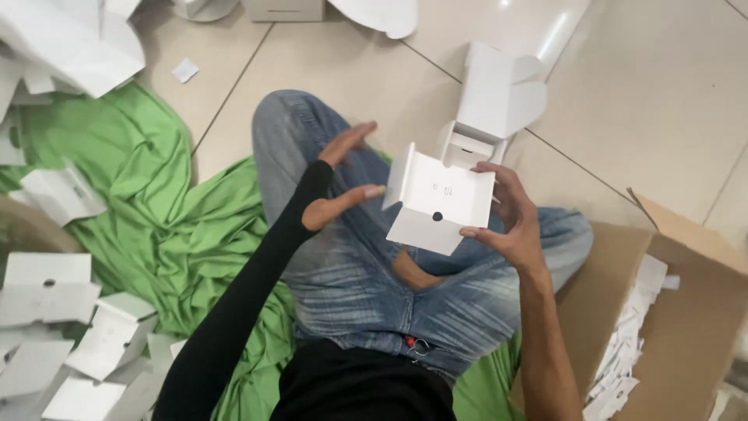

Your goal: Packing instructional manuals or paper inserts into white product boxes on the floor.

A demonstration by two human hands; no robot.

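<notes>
My right hand (pixel 506 214) holds a small white folded cardboard box (pixel 438 199) from its right side, thumb under its lower edge, above my crossed legs in blue jeans (pixel 366 273). The box has a small round hole in its front face and its flaps partly folded. My left hand (pixel 343 179), in a black sleeve that covers the wrist, hovers just left of the box with fingers spread and holds nothing. A taller white box with open flaps (pixel 495 97) stands on the tiled floor right behind the held one.
A brown carton (pixel 686 312) with a stack of flat white blanks stands at my right. Green cloth (pixel 156 203) covers the floor on the left, with several white folded boxes (pixel 109 335) and flat white sheets (pixel 62 39) on it. Beige tiles lie ahead.
</notes>
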